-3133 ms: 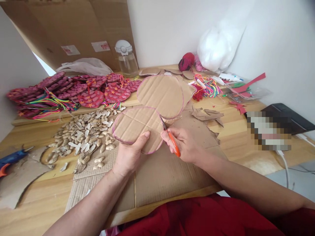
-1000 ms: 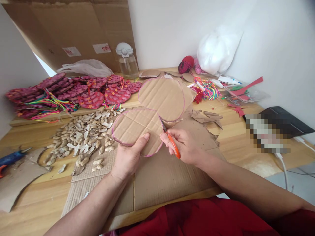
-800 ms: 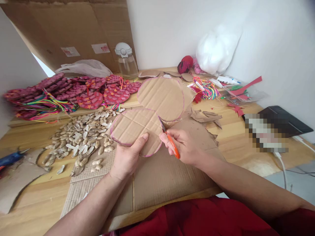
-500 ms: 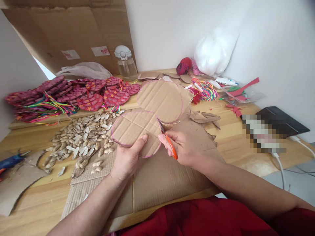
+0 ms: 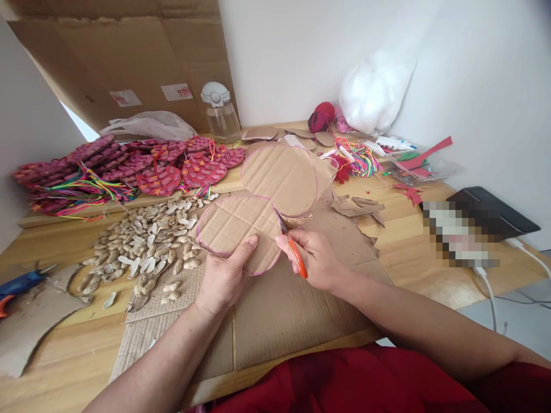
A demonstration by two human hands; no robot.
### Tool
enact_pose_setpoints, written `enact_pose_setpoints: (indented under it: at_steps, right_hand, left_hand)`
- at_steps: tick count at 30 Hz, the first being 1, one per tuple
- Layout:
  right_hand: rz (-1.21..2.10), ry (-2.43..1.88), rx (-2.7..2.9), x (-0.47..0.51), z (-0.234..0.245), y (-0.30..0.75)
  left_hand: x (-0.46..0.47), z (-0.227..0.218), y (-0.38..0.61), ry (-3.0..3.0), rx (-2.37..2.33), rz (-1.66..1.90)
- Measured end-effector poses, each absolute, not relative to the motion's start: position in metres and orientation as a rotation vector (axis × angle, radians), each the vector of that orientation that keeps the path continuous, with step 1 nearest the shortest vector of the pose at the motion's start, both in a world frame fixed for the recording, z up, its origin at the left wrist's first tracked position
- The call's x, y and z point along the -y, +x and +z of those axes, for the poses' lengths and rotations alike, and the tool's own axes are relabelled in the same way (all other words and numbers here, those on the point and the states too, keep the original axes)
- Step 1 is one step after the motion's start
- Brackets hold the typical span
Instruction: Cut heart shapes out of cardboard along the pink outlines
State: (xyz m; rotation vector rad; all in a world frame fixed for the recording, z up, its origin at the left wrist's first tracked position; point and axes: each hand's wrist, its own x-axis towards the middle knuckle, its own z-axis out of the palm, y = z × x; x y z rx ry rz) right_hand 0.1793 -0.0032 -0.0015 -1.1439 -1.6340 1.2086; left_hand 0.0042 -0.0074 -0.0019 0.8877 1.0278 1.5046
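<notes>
My left hand grips a cardboard piece by its lower edge, thumb on top. Purple outlines of rounded lobes are drawn on the cardboard, one lobe near me and a second farther off to the upper right. Closed around orange-handled scissors is my right hand. The scissor blades sit in the notch between the two lobes, at the purple line; their tips are partly hidden by the cardboard. A thin cut strip of cardboard sticks out to the right of the blades.
Peanut shells are heaped on the left over a cardboard sheet. Behind them lie red decorated pieces with colourful cords. A blue glue gun is at far left. Cardboard scraps, a bottle and a black device lie around.
The scissors' handles have shifted very slightly left and now look a little more upright. My left hand keeps the same grip on the cardboard.
</notes>
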Motion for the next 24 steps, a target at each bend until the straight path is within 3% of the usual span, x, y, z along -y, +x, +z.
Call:
enact_pose_setpoints:
  at_steps: [14,24]
  right_hand:
    - [1.440,-1.063,1.477,-0.0021,-0.0039,0.1791]
    - [1.207,-1.151,1.647,-0.0031,0.0039,0.1795]
  left_hand:
    - [0.0060,-0.0056,0.0039,0.863,-0.986,1.540]
    - [0.0037,-0.0080,0.0028,0.872,-0.978,1.548]
